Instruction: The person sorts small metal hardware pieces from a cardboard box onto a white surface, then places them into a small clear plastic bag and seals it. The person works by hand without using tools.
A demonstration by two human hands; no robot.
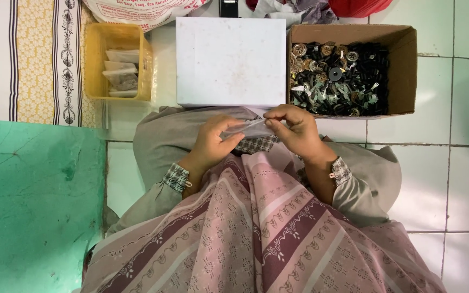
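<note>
My left hand (pixel 214 142) and my right hand (pixel 295 130) meet over my lap, both pinching a small clear plastic bag (pixel 249 127) stretched between them. What the bag contains I cannot make out. A checked cloth (pixel 256 144) lies under the hands on my striped pink skirt. Just beyond the hands sits a white square box lid (pixel 230 61). To its right, a cardboard box (pixel 403 70) is full of dark buttons and small metal parts (pixel 337 76).
A yellow plastic tub (pixel 94 59) holding small filled bags stands at the upper left on a patterned cloth. A green mat (pixel 33 206) covers the lower left. White floor tiles (pixel 451 163) lie to the right. A printed sack and red fabric sit along the top edge.
</note>
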